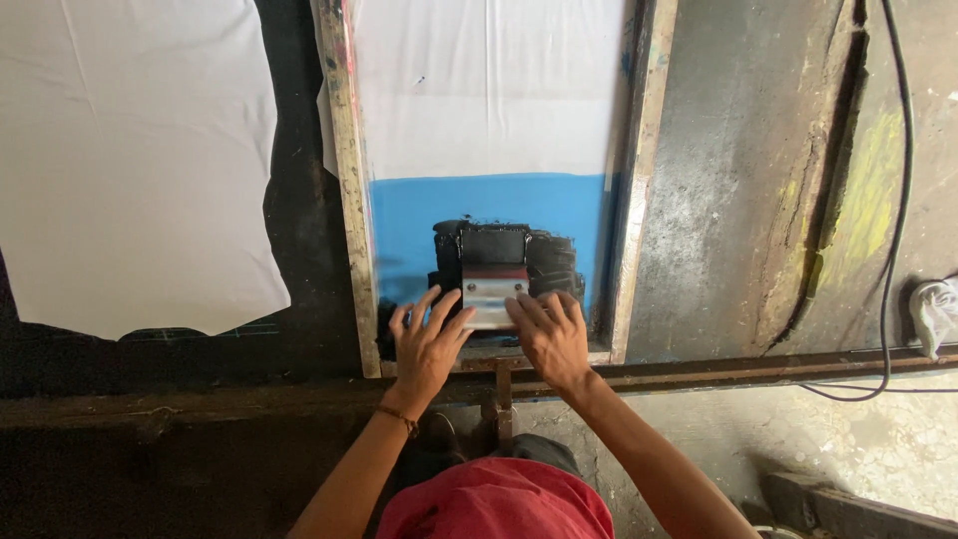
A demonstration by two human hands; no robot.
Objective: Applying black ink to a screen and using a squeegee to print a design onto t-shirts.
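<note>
Left hand (427, 344) and right hand (549, 334) clamp the squeegee (493, 284) — screen frame (349, 200) edges close beside.

The lower edge of the metal-handled squeegee (493, 284) lay behind the fingers of the left hand (427, 344) and the right hand (551, 337). Black ink (551, 262) covered part of the blue screen area (419, 215). The wooden-framed printing screen (347, 180) and the white fabric sheet (130, 150) ran off the top edge. The crumpled white rag (936, 311) was cut by the right edge; the black cable (901, 200) left the frame above.
</note>
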